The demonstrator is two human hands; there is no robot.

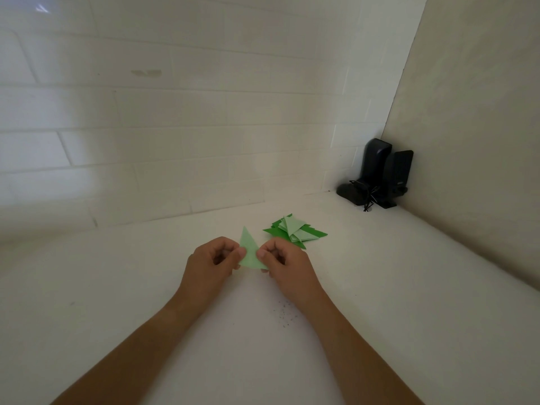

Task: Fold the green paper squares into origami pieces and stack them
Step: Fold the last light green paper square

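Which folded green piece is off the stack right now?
The pale green triangle, pinched between the left hand and right hand. The other pieces lie in the pile on the counter behind the right hand.

Left hand point(211, 260) and right hand point(282, 260) curled, fingertips pinching.

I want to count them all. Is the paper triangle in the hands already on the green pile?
No, the light green triangle is pinched between the left hand and right hand, apart from the pile.

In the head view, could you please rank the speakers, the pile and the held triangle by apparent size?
1. Speakers
2. Pile
3. Triangle, partly covered by both hands; it is nearer the camera, so true sizes stay unsure.
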